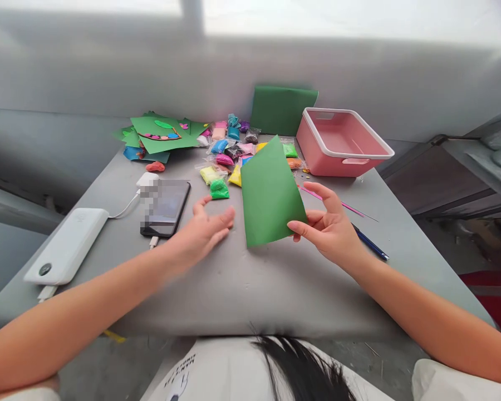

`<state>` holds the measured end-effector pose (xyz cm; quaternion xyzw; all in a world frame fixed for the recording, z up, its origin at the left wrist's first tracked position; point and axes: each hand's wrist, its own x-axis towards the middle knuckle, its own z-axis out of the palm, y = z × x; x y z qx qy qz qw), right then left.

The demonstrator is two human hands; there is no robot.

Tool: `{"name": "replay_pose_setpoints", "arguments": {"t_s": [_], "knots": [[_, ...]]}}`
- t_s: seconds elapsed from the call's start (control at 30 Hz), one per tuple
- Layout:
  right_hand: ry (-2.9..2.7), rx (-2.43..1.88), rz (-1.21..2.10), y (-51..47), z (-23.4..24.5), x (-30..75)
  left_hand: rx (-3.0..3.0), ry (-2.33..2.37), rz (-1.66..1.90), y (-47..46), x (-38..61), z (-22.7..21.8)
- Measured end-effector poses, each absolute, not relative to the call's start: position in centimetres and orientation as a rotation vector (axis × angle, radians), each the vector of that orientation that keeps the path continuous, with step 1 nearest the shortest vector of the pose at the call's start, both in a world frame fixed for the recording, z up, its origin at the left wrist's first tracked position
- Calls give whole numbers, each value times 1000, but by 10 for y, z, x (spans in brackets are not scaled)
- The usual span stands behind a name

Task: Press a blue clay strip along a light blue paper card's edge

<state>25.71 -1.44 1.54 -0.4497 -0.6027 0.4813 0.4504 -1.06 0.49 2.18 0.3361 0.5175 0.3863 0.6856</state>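
The grip of the right hand [328, 228] pinches the green paper sheet [270, 192] at its lower right edge, thumb in front. The sheet stands tilted over the counter [242, 289]. The left hand [204, 231] is released, fingers loose, just beside the sheet's left edge and near a green clay bag [219, 189]. A light pinch seems enough, I think; a hard one could crease the paper. Bare counter lies toward the person; the phone [167, 207], the pink basket [342, 142] and the blue pen [369, 242] border it.
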Motion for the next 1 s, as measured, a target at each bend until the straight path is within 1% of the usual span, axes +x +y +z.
{"name": "replay_pose_setpoints", "arguments": {"t_s": [0.07,0.13,0.27,0.4,0.5,0.63,0.8,1.0], "knots": [[-1479,-1094,1203,-17,14,254,755,1074,716,-14,-3,23],[-1464,-1077,1222,-19,13,253,736,1032,673,-22,2,27],[-1413,-994,1238,-22,11,253,659,1001,669,-23,7,32],[-1388,-935,1185,-23,12,257,645,921,639,-32,11,35],[-1445,-932,1113,-25,15,260,789,912,762,-41,9,38],[-1562,-1013,970,-28,19,264,1084,998,994,-40,-5,41],[-1703,-1036,810,-34,20,263,1337,1107,1015,-38,-19,43],[-1836,-1031,306,-38,21,261,1811,1238,1165,-39,-26,39]]}}
